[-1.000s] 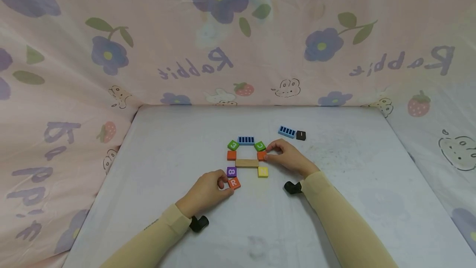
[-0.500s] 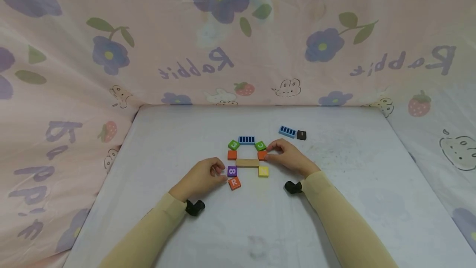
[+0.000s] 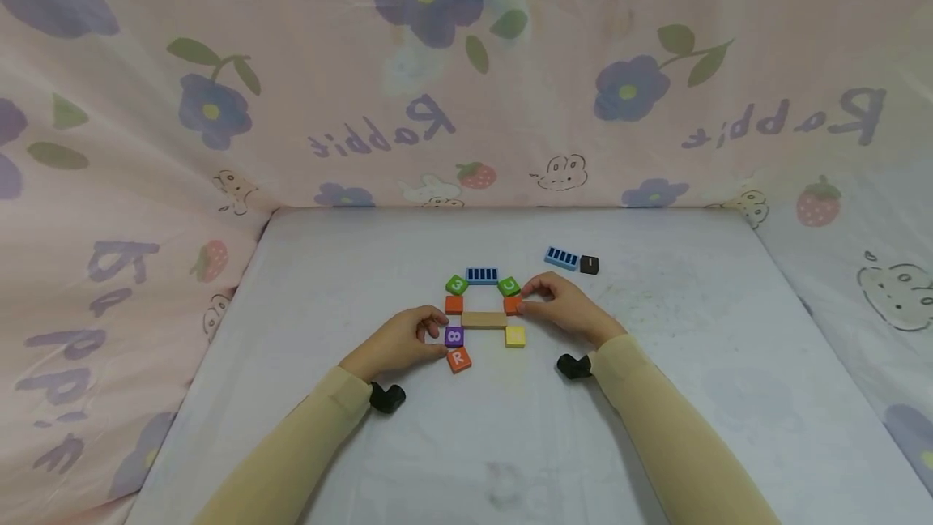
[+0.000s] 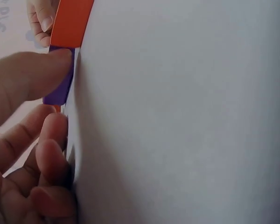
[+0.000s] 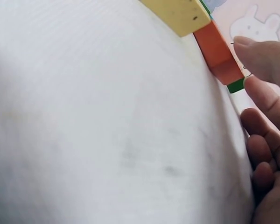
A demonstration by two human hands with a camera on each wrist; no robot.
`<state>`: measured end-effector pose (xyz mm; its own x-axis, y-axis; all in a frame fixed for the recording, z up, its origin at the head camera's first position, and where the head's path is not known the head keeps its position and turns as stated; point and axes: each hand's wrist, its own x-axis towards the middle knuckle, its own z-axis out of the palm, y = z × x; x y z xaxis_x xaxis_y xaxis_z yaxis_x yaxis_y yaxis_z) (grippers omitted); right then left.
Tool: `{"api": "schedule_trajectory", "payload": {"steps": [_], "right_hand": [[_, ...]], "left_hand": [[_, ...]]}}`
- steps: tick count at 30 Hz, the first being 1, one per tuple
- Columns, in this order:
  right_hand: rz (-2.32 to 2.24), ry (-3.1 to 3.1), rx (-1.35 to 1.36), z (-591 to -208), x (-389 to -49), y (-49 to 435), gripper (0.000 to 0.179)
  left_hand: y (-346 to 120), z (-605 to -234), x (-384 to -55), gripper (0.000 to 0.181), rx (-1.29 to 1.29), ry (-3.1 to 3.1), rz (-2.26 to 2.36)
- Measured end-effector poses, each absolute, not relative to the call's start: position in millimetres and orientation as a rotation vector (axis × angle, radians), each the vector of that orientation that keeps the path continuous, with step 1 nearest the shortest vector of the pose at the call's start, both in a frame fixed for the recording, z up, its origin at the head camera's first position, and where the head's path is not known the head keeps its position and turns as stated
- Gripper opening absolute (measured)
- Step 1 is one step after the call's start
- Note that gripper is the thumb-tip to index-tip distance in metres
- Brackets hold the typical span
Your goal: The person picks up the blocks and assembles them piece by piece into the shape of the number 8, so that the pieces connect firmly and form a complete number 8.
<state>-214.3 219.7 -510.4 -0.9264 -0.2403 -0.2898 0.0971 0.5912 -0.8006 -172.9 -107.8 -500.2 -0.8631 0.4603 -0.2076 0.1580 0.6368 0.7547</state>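
Note:
My left hand (image 3: pixel 397 344) is at the left of the purple block marked 8 (image 3: pixel 454 336). Its thumb and forefinger pinch this block; in the left wrist view the thumb lies on the purple side (image 4: pixel 60 91). The orange R block (image 3: pixel 459 360) stands just nearer, slightly turned. My right hand (image 3: pixel 561 306) touches the right-hand orange block (image 3: pixel 512 305) with loosely bent fingers. In the right wrist view a gap shows between its thumb and forefinger, beside the orange block (image 5: pixel 217 51). Past that block sits the green C block (image 3: pixel 509 286).
A wooden bar (image 3: pixel 484 320) lies between the rows, with a yellow block (image 3: pixel 515 336) nearer on the right. Farther off are a left orange block (image 3: pixel 453 304), a green 3 block (image 3: pixel 457 285) and a blue striped block (image 3: pixel 482 275). Another blue striped block (image 3: pixel 562 258) and a black block (image 3: pixel 589 265) lie apart.
My left hand has moved from the orange R block up to the purple block, and its fingers now close on that one. The right hand stays at the orange block.

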Motion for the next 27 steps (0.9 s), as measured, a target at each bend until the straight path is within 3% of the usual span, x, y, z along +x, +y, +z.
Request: {"api": "schedule_trajectory", "payload": {"steps": [12, 20, 27], "right_hand": [[-1.410, 2.526, -0.070, -503.9, -215.5, 249.4, 0.041], [-1.509, 2.637, 0.163, -493.7, -230.9, 308.2, 0.062], [-1.390, 2.613, 0.125, -498.9, -239.7, 325.0, 0.066]], "left_hand": [[-99.9, -507.2, -176.5, 0.036, 0.512, 2.485, 1.016], [-102.0, -504.7, -176.5, 0.036, 0.492, 2.494, 1.005], [-104.9, -503.6, -175.9, 0.035, 0.502, 2.504, 1.010]]}}
